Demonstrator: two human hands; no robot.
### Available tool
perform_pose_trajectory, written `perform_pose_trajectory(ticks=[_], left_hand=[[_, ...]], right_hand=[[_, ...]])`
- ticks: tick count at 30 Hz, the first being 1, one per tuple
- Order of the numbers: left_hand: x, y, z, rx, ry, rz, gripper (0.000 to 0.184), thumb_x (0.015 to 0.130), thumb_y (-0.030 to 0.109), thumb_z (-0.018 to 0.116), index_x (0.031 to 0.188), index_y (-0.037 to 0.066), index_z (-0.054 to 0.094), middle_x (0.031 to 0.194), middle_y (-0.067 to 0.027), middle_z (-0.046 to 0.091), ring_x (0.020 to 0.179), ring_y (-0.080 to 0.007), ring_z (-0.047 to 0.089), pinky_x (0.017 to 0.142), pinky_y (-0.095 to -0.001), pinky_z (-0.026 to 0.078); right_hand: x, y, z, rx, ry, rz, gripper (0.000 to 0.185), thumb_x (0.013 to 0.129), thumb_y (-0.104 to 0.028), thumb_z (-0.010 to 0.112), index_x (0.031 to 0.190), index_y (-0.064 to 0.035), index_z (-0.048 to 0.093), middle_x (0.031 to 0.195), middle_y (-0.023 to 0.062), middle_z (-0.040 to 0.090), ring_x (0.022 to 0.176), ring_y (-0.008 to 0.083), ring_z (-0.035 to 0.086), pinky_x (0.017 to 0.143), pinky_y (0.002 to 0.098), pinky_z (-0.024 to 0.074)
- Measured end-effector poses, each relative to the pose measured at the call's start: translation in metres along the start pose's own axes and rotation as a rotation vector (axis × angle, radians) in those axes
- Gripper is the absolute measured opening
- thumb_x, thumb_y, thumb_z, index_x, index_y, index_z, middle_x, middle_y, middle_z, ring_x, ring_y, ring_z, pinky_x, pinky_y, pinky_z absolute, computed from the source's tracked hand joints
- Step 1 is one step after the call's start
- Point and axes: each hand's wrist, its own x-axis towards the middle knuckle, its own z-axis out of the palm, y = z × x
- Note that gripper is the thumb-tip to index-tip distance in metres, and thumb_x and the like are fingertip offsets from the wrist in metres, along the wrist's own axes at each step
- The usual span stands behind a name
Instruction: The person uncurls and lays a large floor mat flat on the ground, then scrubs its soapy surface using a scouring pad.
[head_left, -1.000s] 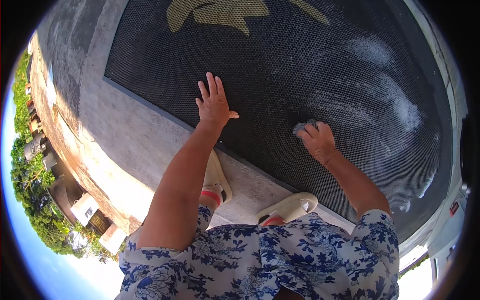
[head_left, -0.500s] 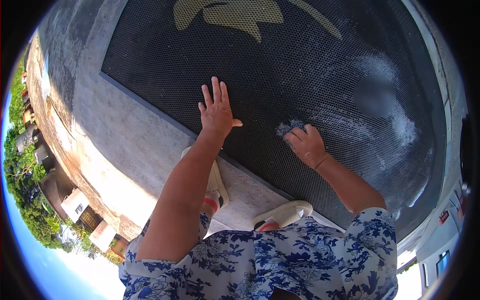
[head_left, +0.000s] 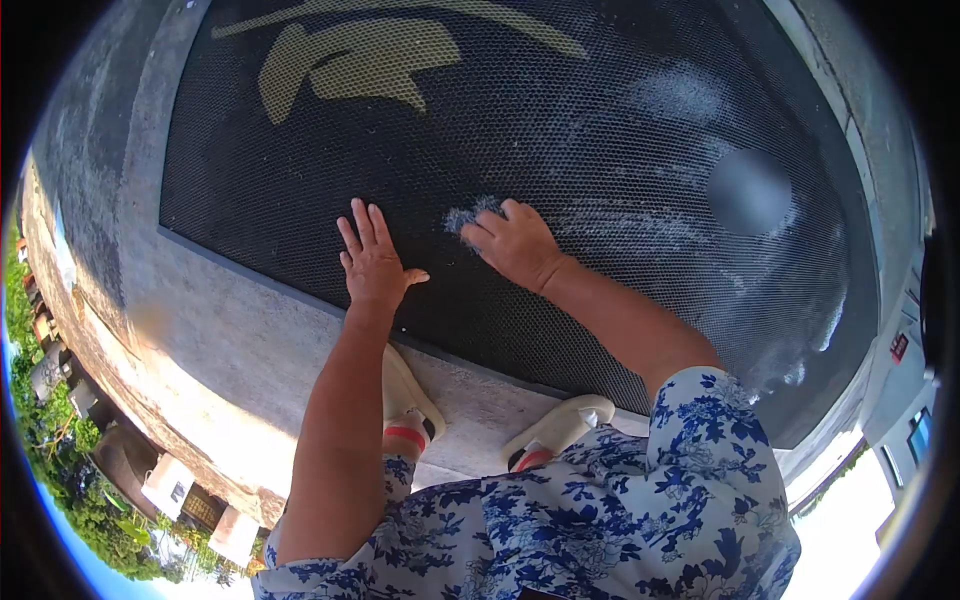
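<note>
A black mat (head_left: 480, 320) with a fine honeycomb surface and a yellow design (head_left: 385, 65) lies on the ground. White suds (head_left: 680, 95) are smeared over its right part. My right hand (head_left: 515, 245) curls over a grey-blue, foam-flecked scrubber (head_left: 465, 217) and presses it onto the mat; the fingers hide much of it. To its left, my left hand (head_left: 372, 265) rests flat on the mat close to the near edge, fingers extended and thumb out, holding nothing.
Pale concrete (head_left: 250, 310) borders the mat's near and left sides. My two light-coloured shoes (head_left: 408, 390) stand just off the near edge. A building (head_left: 905, 400) rises at the far right; greenery (head_left: 75, 490) and low structures show at lower left.
My right hand has slid the scrubber leftward and farther up the mat, nearer my left hand. The view has shifted, so the yellow design appears farther left and lower.
</note>
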Motion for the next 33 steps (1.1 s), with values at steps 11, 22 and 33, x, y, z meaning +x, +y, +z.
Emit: perform_pose_trajectory(ticks=[11,22,33], left_hand=[[0.003,-0.001,0.008,-0.034,0.030,0.029,0.133,0.056,0.038,0.087,0.150,0.005,-0.002,0.157,-0.0153,-0.008,0.143,-0.0436,0.001,0.104,-0.0641,0.036],[0.003,-0.003,0.005,-0.003,0.007,0.019,0.138,0.056,0.040,0.087,0.149,0.004,-0.008,0.157,-0.0170,-0.011,0.143,-0.0434,0.000,0.106,-0.0596,0.037],[0.005,0.004,0.006,-0.005,0.013,0.005,0.134,0.056,0.040,0.087,0.149,0.001,-0.001,0.157,-0.0188,-0.009,0.142,-0.0474,0.001,0.104,-0.0637,0.036]], right_hand=[[-0.083,0.223,-0.131,-0.371,0.354,1.777,0.039,0.092,-0.026,0.055,0.129,-0.0144,0.052,0.127,0.0107,0.051,0.111,0.0311,0.051,0.093,0.0397,0.0499],[0.030,0.118,-0.060,-0.026,0.007,0.499,0.029,0.082,-0.015,0.067,0.110,-0.0172,0.062,0.106,0.0057,0.056,0.097,0.0262,0.052,0.089,0.0368,0.0493],[-0.156,0.268,-0.150,-0.335,0.327,1.664,0.044,0.093,-0.025,0.053,0.133,-0.0066,0.047,0.125,0.0172,0.055,0.112,0.0284,0.053,0.097,0.0413,0.0445]])
